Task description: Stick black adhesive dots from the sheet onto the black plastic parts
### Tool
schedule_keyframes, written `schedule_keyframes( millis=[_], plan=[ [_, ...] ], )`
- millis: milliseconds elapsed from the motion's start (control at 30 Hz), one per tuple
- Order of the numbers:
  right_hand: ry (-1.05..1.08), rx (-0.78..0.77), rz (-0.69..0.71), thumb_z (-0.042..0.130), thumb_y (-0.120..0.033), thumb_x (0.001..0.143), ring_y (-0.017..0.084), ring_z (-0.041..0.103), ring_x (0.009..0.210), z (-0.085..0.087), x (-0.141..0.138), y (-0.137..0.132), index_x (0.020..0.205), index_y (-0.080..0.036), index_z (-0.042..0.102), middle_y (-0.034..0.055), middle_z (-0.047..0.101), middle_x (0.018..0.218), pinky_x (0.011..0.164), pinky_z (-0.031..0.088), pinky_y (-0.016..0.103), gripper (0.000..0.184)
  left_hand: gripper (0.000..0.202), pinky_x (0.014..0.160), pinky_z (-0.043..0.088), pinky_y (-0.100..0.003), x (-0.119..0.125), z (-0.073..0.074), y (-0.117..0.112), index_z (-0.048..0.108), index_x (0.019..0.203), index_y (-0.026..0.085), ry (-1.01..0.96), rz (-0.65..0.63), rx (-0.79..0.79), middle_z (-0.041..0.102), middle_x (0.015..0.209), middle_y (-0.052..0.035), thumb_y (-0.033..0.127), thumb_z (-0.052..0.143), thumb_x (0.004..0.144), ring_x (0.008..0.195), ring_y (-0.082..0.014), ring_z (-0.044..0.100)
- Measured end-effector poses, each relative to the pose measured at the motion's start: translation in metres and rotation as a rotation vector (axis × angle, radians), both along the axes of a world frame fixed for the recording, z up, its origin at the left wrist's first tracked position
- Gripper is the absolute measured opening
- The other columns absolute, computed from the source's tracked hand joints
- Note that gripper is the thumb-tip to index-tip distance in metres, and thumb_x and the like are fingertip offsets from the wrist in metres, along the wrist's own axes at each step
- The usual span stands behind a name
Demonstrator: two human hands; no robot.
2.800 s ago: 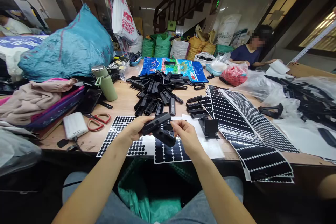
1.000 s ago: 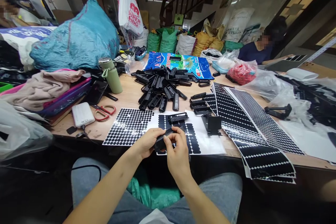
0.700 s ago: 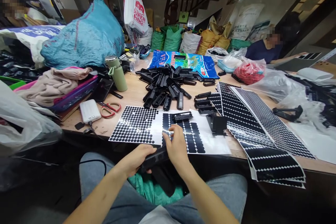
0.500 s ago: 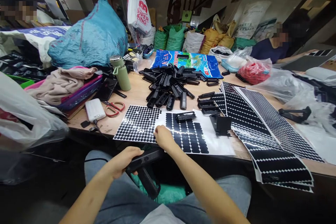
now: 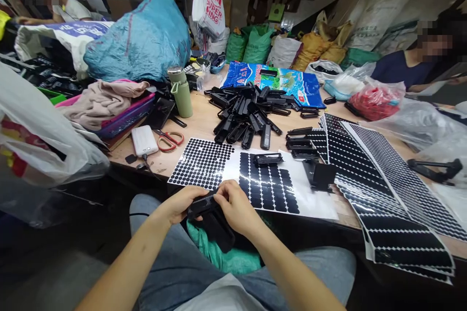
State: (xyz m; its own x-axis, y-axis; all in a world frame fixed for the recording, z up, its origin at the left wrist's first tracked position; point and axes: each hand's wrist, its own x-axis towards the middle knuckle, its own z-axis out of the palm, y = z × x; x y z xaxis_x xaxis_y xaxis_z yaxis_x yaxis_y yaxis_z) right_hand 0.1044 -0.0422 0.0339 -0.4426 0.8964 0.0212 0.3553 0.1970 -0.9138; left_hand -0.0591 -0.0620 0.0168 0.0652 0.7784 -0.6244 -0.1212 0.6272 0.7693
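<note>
White power bank, left on tabletop: trailing cable could catch left forearm. Left hand: fingers curled around black part, held beyond edge above green sack; slackened grip could drop it in. Right hand: fingers drawn close together at part's upper end; cannot tell what they pinch; hard push could twist part loose. Loose black piece on sticker sheet: knock could slide it. Strip sheets overhang edge: elbow could drag them.
</note>
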Motion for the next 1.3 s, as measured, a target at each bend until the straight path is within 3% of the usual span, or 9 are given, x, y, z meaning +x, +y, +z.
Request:
schedule_keyframes(
  millis=[367,500,667,800,900,967,1067,1200,1300],
  plan=[
    [-0.046,0.047,-0.076,0.044,-0.017,0.078,0.018,0.050,0.084,-0.011,0.006,-0.011,0.066,-0.020,0.048,0.0042,0.051,0.089,0.077,0.040,0.033,0.013,0.023,0.035,0.044,-0.023,0.018,0.006,0.003,0.058,0.063,0.013,0.030,-0.008,-0.011,0.051,0.051,0.0023,0.036,0.062,0.062,0.044,-0.0111,0.048],
    [-0.106,0.167,-0.193,0.049,-0.022,0.077,0.018,0.049,0.083,-0.024,0.022,-0.006,0.078,-0.021,0.048,0.0046,0.051,0.088,0.074,0.040,0.032,0.002,0.025,0.038,0.043,-0.023,0.034,-0.003,0.002,0.054,0.061,0.015,0.058,-0.057,-0.005,0.049,0.049,0.0033,0.039,0.059,0.065,0.043,-0.0108,0.047],
    [-0.416,0.401,-0.452,0.046,-0.019,0.079,0.024,0.045,0.098,-0.038,0.075,0.070,0.097,-0.016,0.050,0.0116,0.054,0.101,0.082,0.035,0.038,0.018,0.027,0.053,0.045,-0.026,0.071,-0.025,-0.010,0.056,0.063,0.015,0.296,-0.462,0.222,0.053,0.052,0.0019,0.040,0.052,0.072,0.051,-0.0130,0.053],
    [-0.610,0.358,-0.229,0.047,-0.010,0.077,0.025,0.046,0.106,-0.034,0.112,0.128,0.097,-0.015,0.057,0.0121,0.059,0.106,0.092,0.026,0.044,0.023,0.025,0.079,0.043,-0.031,0.086,-0.020,-0.016,0.066,0.087,0.018,0.517,-0.761,0.532,0.066,0.091,-0.0048,0.034,0.051,0.076,0.085,-0.0199,0.059],
    [-0.541,0.314,-0.045,0.048,-0.018,0.080,0.018,0.055,0.092,-0.023,0.116,0.131,0.091,-0.019,0.061,0.0048,0.065,0.095,0.088,0.035,0.033,0.017,0.035,0.089,0.040,-0.035,0.081,-0.008,-0.006,0.059,0.107,0.018,0.758,-0.439,0.726,0.060,0.109,-0.0097,0.036,0.048,0.079,0.101,-0.0232,0.054],
    [-0.396,0.194,0.226,0.051,-0.027,0.080,0.015,0.058,0.084,-0.015,0.106,0.121,0.091,-0.021,0.061,0.0014,0.066,0.092,0.077,0.041,0.026,0.016,0.051,0.097,0.034,-0.040,0.072,-0.004,0.007,0.047,0.122,0.018,0.857,-0.184,0.864,0.050,0.125,-0.0121,0.037,0.054,0.076,0.116,-0.0260,0.044],
    [-0.197,0.000,0.507,0.052,-0.035,0.079,0.013,0.059,0.081,-0.012,0.076,0.111,0.092,-0.021,0.061,-0.0004,0.066,0.091,0.070,0.043,0.022,0.021,0.056,0.095,0.038,-0.041,0.057,-0.010,0.024,0.045,0.123,0.021,0.649,-0.112,0.854,0.050,0.124,-0.0095,0.035,0.061,0.071,0.114,-0.0261,0.047],
    [-0.372,0.040,0.000,0.047,-0.029,0.083,0.014,0.058,0.089,-0.027,0.024,0.134,0.096,-0.018,0.060,0.0045,0.064,0.099,0.077,0.042,0.023,0.021,0.045,0.069,0.053,-0.037,0.044,-0.027,0.030,0.052,0.108,0.016,0.249,0.083,0.491,0.063,0.096,-0.0086,0.034,0.064,0.068,0.078,-0.0221,0.065],
    [-0.486,0.028,-0.170,0.048,-0.021,0.081,0.023,0.056,0.098,-0.045,-0.006,0.159,0.093,-0.011,0.061,0.0156,0.062,0.103,0.082,0.040,0.031,0.021,0.051,0.064,0.053,-0.033,0.037,-0.033,0.030,0.051,0.108,0.015,0.162,0.199,0.376,0.065,0.084,-0.0066,0.034,0.068,0.063,0.069,-0.0197,0.066]
  ],
)
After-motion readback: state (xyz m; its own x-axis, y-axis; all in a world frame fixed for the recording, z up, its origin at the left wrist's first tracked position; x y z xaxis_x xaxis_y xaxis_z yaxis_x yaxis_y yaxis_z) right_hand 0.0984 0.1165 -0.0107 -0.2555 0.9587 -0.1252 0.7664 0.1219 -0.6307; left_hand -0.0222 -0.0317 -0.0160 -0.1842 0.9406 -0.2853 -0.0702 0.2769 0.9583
